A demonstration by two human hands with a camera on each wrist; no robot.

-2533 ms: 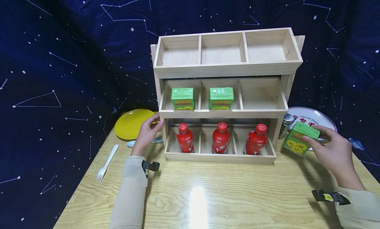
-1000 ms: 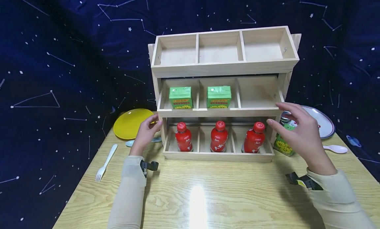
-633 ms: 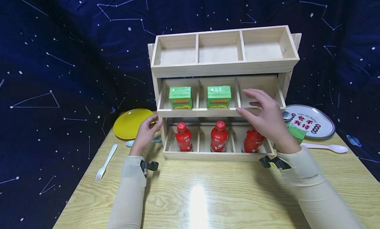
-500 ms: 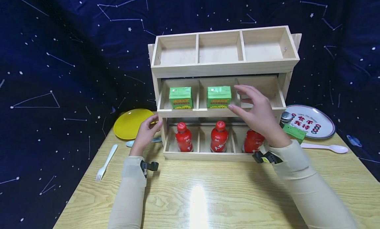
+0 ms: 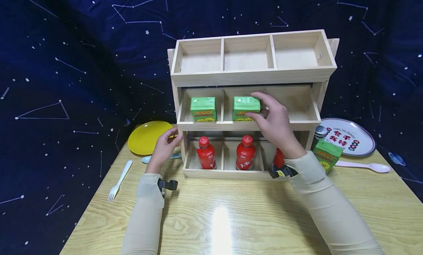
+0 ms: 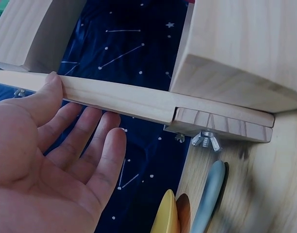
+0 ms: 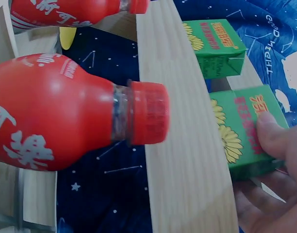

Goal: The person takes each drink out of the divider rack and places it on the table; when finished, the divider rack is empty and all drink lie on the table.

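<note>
My right hand point(image 5: 275, 124) holds the right side of a green drink carton point(image 5: 242, 106) in the middle compartment of the wooden rack's point(image 5: 251, 126) middle tier. Its thumb lies on the front of that carton point(image 7: 245, 126) in the right wrist view, with the other fingers partly hidden behind. Another green carton point(image 5: 203, 110) stands in the left compartment. On the table to the right stands a third green carton point(image 5: 327, 156). My left hand point(image 5: 164, 148) grips the rack's left side post point(image 6: 114, 97), thumb across its edge and fingers behind.
Red bottles point(image 5: 245, 154) stand in the bottom tier; my right forearm partly covers the rightmost. A yellow plate point(image 5: 148, 137), white fork point(image 5: 119, 181) and blue spoon handle point(image 5: 145, 159) lie left. Right are a printed plate point(image 5: 357, 132), a pink spoon point(image 5: 373, 166) and a metal-capped jar point(image 5: 320, 133).
My right hand has let go of a carton on the right of the table, then moved left and up to the middle-compartment carton. My left hand stays on the post.
</note>
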